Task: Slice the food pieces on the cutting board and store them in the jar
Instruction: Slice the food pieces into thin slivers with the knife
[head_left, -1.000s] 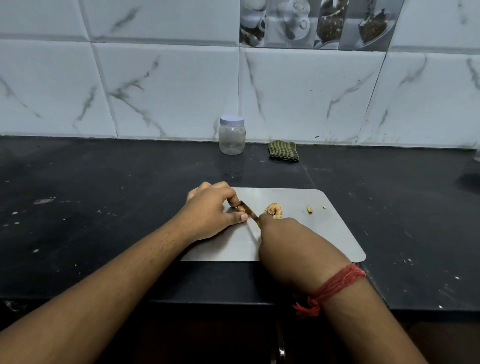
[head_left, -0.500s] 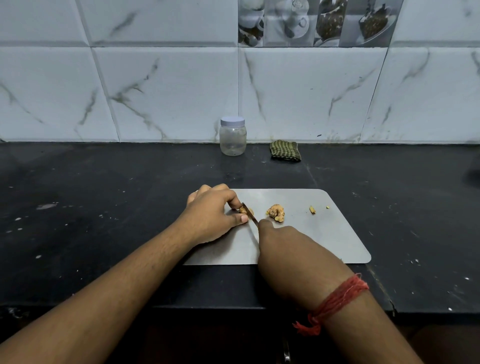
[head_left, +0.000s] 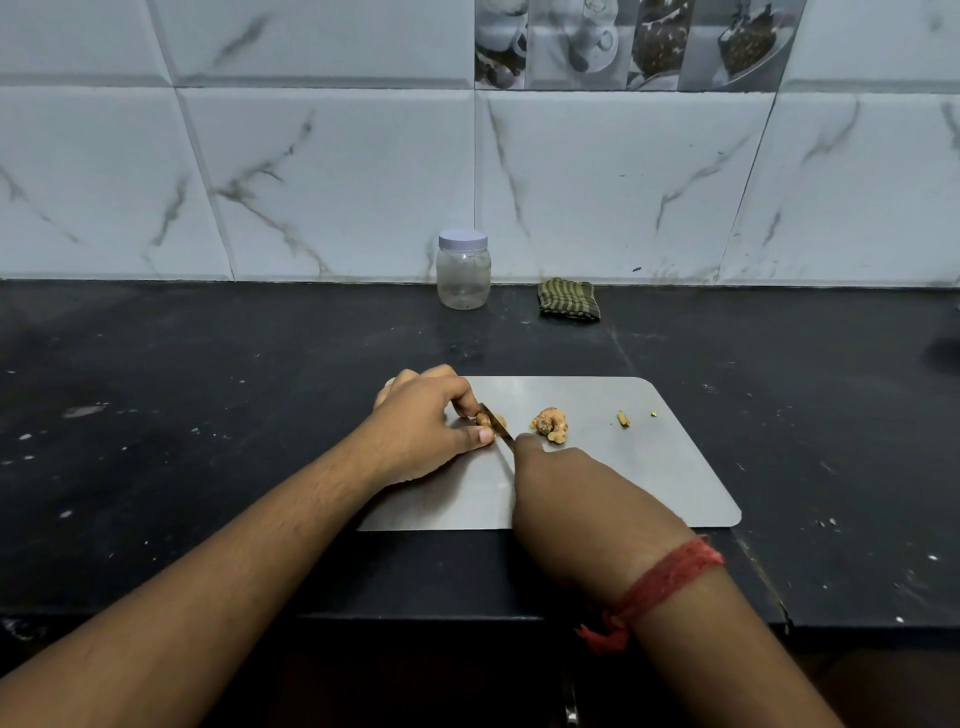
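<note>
A grey cutting board (head_left: 649, 467) lies on the black counter. My left hand (head_left: 426, 423) pinches a small tan food piece (head_left: 496, 419) at the board's left side. My right hand (head_left: 576, 499) grips a knife (head_left: 496, 422), index finger along its back, and the blade rests against that piece. The handle is hidden inside my fist. A bigger knobbly tan piece (head_left: 549, 425) sits just right of the blade, with a small sliver (head_left: 623, 418) and a crumb farther right. A clear jar (head_left: 463, 273) with a pale lid on stands by the wall.
A folded green striped cloth (head_left: 569, 305) lies right of the jar against the tiled wall. The black counter (head_left: 208, 415) runs wide to both sides, speckled with white marks. Its front edge is close under my forearms.
The knife blade has shifted slightly along the small piece held by my left hand. Both hands stay in nearly the same place; the camera view moved a little.
</note>
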